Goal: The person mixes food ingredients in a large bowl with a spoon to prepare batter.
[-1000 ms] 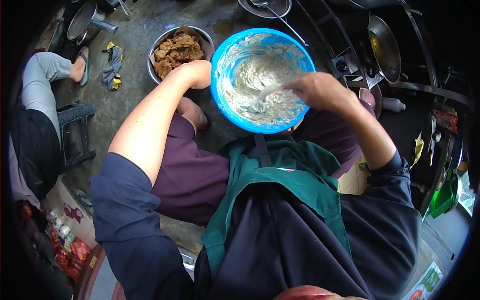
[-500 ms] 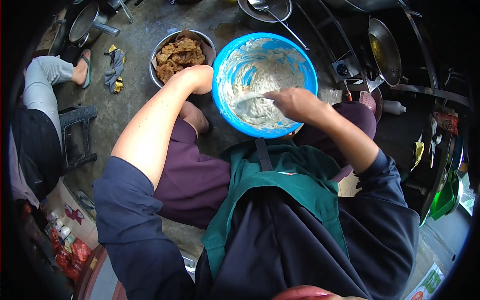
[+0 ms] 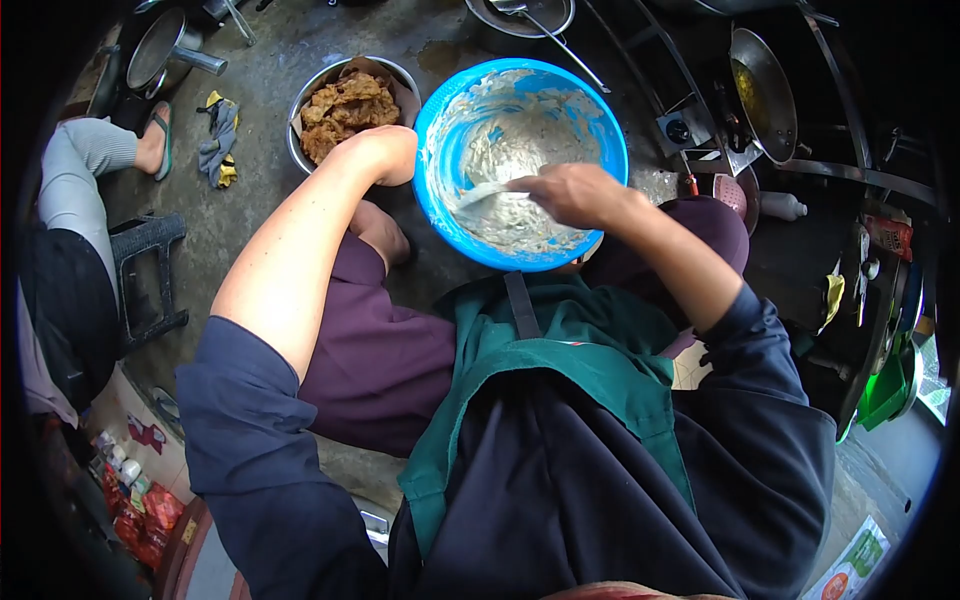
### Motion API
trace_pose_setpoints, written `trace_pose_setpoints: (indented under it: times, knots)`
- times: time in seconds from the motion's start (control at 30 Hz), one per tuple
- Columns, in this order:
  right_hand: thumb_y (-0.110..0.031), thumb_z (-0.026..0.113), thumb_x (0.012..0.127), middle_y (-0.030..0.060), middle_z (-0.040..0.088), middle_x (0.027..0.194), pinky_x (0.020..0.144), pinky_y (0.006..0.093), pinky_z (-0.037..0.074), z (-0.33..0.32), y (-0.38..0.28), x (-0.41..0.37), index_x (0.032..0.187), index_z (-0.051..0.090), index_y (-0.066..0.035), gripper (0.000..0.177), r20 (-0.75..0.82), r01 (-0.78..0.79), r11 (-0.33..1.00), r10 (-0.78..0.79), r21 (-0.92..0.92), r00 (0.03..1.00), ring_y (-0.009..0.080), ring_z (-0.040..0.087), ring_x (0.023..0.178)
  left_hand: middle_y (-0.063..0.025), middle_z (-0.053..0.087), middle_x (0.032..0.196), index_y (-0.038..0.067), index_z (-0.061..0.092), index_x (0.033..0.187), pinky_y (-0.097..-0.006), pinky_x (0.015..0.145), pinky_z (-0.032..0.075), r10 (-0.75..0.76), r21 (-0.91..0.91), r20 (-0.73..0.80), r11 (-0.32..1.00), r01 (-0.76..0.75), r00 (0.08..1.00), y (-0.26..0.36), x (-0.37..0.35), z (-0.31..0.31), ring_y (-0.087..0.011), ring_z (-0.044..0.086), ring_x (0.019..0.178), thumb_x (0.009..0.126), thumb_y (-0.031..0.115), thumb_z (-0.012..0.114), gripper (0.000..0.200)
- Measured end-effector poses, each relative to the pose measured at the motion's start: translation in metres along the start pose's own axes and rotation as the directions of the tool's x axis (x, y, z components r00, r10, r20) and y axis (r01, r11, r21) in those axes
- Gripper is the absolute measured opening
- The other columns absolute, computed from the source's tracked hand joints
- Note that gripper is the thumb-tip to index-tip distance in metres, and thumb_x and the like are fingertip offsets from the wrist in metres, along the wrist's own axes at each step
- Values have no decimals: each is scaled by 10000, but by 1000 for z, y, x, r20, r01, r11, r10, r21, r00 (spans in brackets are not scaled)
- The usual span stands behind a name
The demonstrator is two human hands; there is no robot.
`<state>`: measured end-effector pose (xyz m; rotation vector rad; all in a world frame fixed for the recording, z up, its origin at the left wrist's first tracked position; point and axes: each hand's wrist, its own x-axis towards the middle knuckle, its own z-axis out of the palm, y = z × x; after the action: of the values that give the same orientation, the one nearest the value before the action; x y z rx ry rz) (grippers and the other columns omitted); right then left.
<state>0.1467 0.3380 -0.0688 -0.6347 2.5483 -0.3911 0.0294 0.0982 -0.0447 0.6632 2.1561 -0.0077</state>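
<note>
Fingers of the left hand are mostly hidden; the right hand covers the handle of the utensil. The top edge crops a pot.

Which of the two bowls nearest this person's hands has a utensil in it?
The blue bowl: the right hand holds a pale utensil in its pale mixture. The metal bowl beside it holds brown fried-looking pieces, with no utensil visible.
</note>
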Motion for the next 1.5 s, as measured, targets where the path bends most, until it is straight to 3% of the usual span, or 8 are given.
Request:
trace_pose_setpoints:
  times: [0.27,0.37,0.5,0.57,0.8,0.93,1.1,1.5]
  knots:
    - [-106,437,865,217,640,805,682,465,493,13,46,28,1143,566,-75,308,-450,-101,993,118,62,885,375,628,773,-231,628,1027,-1,664,986,-391,775,487,-18,-24,-22,1000,17,1000,-3,1,4,-330,612,1006,758,24,505,280]
    - [-94,431,860,223,633,794,649,481,491,25,23,38,1136,554,-64,304,-288,-232,968,251,99,924,385,623,748,-231,625,1039,-7,661,992,-393,784,484,9,39,14,999,-9,1000,-9,8,10,-330,605,1022,770,40,494,281]
    - [-111,438,877,181,647,820,664,463,502,8,-4,11,1174,564,-153,326,-154,15,1000,-12,19,988,373,631,753,-228,625,1041,-11,658,998,-393,788,481,-6,-30,-10,1000,6,1000,-12,10,13,-328,605,1024,781,51,486,283]
    - [-134,463,880,181,653,854,704,456,499,-1,9,4,1190,565,-148,327,-137,-110,988,125,111,983,365,633,785,-225,627,1039,-7,657,1002,-391,788,480,-34,-7,21,999,34,999,-9,7,11,-327,606,1022,783,55,485,285]
    - [-127,462,884,183,646,879,668,459,494,10,25,28,1172,555,-88,305,-572,-52,994,99,98,814,364,625,796,-230,628,1025,0,661,992,-392,779,481,12,21,6,1000,-12,1000,-7,1,8,-328,612,1006,774,63,498,280]
    - [-145,472,881,174,617,825,644,446,501,5,-3,9,1158,567,-127,293,-292,-8,999,21,43,956,343,629,749,-235,627,1015,1,668,977,-392,779,482,16,25,2,1000,-16,1000,-6,-3,8,-334,613,994,767,61,501,275]
    - [-143,458,884,176,628,863,618,443,497,0,19,12,1179,549,-110,310,-532,-63,998,54,1,845,348,626,727,-238,628,1005,-1,672,961,-397,769,487,11,-13,-26,1000,-11,1000,-13,4,18,-340,614,985,762,47,497,269]
    - [-168,523,872,143,601,805,596,418,482,-20,-2,11,1209,558,-165,339,-405,-183,980,138,-74,904,320,616,710,-229,631,1021,-5,665,982,-398,770,487,15,-25,3,1000,-15,1000,-14,5,17,-334,614,991,774,58,491,278]
